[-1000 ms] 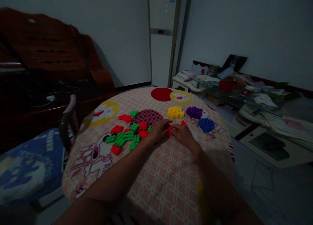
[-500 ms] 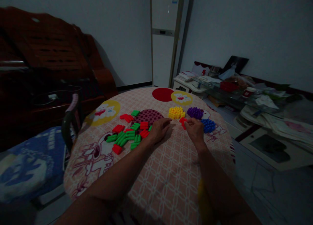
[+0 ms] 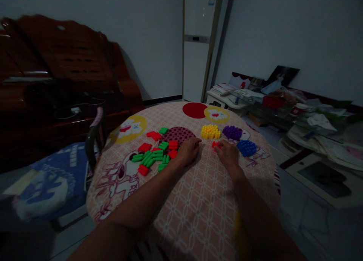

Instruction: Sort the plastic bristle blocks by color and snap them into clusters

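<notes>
Right hand (image 3: 228,154) pinches a red block (image 3: 215,144) near yellow blocks (image 3: 210,132). Left hand (image 3: 189,151) lies near green blocks (image 3: 148,159); cannot tell its grip.

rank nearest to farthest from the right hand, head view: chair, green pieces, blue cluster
1. Blue cluster: just right of the right hand.
2. Green pieces: left, past the left hand.
3. Chair: farthest left, past the green pieces.

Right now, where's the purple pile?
In the head view, the purple pile sits toward the table's far right, between the yellow pile and the blue pile, beyond the right hand.
</notes>
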### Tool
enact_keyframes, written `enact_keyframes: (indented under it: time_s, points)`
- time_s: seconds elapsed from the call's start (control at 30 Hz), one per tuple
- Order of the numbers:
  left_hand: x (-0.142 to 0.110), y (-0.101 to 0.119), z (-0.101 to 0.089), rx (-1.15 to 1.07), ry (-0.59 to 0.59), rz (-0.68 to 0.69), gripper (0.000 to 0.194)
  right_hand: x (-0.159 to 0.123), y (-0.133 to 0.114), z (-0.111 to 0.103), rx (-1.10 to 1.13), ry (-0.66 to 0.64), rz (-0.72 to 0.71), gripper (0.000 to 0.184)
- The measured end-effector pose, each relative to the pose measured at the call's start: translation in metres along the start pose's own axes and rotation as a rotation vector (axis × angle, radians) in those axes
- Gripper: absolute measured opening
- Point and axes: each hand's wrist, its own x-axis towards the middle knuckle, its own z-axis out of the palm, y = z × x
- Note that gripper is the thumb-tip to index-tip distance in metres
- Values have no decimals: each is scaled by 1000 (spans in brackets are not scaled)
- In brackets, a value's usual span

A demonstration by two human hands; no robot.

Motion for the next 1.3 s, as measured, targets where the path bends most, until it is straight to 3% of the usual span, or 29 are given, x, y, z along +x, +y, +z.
enact_keyframes:
  time_s: [0.13, 0.27, 0.4, 0.53, 0.63, 0.77, 0.87, 0.97, 1.13, 1.2, 1.3]
  points:
    - [3, -16, -26, 174, -11, -21, 35, -1, -2, -3, 80, 47, 22, 25]
    - [2, -41, -56, 345, -106, -158, 24, 0, -6, -4, 125, 68, 53, 25]
    - [1, -59, -66, 328, -150, -255, 16, 0, -7, -4, 163, 67, 43, 25]
    - [3, -64, -66, 192, -3, -263, 18, -2, -9, -2, 235, 70, 1, 24]
    - [6, -57, -63, -160, 48, -250, 24, -6, -15, 0, 343, 46, -58, 25]
    - [6, -35, -51, -727, -71, -293, 42, -9, -26, 0, 518, -23, -159, 25]
    - [3, -18, -37, -928, -162, -330, 49, -11, -34, 1, 601, -123, -200, 31]
    - [-2, -6, -26, -1031, -228, -351, 50, -13, -38, 3, 668, -245, -200, 35]
    - [-7, 0, -19, -1069, -313, -364, 51, -15, -41, 5, 793, -325, -149, 21]
    - [-6, 0, -19, -1019, -291, -331, 48, -15, -41, 5, 831, -322, -121, 20]
    - [0, -6, -23, -895, -165, -247, 44, -12, -37, 2, 847, -255, -47, 20]
